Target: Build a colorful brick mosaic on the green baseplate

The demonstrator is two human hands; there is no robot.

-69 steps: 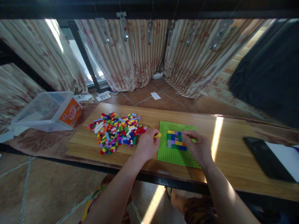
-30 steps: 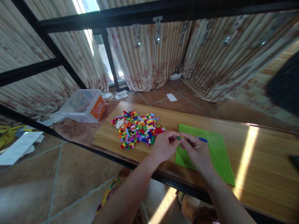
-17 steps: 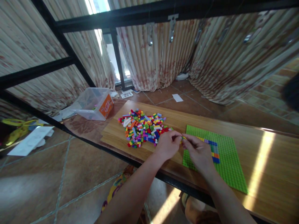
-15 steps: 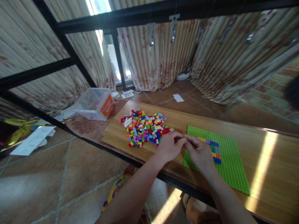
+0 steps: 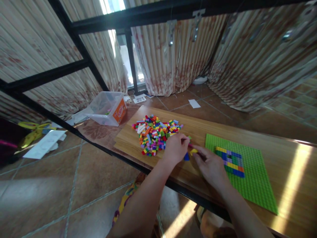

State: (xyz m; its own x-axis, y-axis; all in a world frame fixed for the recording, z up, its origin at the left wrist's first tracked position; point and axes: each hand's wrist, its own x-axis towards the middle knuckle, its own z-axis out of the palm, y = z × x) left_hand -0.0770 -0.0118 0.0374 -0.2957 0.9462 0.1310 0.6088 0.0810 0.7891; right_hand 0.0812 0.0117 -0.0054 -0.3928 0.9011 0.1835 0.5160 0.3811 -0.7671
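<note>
My left hand point(image 5: 176, 148) is over the right edge of a heap of loose toy bricks point(image 5: 155, 135). Its fingers are curled together, and what they hold, if anything, is hidden. My right hand point(image 5: 210, 164) pinches a small yellow brick point(image 5: 193, 151) between thumb and fingers, left of the green baseplate point(image 5: 257, 185). A blue brick point(image 5: 186, 156) shows on the wood between my hands. Built on the baseplate is a flat rectangular block of multicoloured bricks point(image 5: 230, 162), beside my right hand's knuckles.
A clear plastic box point(image 5: 102, 110) with an orange label stands beyond the left end of the wooden board point(image 5: 195, 124). Black metal bars point(image 5: 148, 21) run above and at the left. Curtains point(image 5: 158, 62) hang behind, and a white paper point(image 5: 194, 103) lies on the floor.
My hands have moved apart slightly, the left one back toward the heap. The yellow brick stays in my right fingers. The view has shifted, uncovering more of the built block.
</note>
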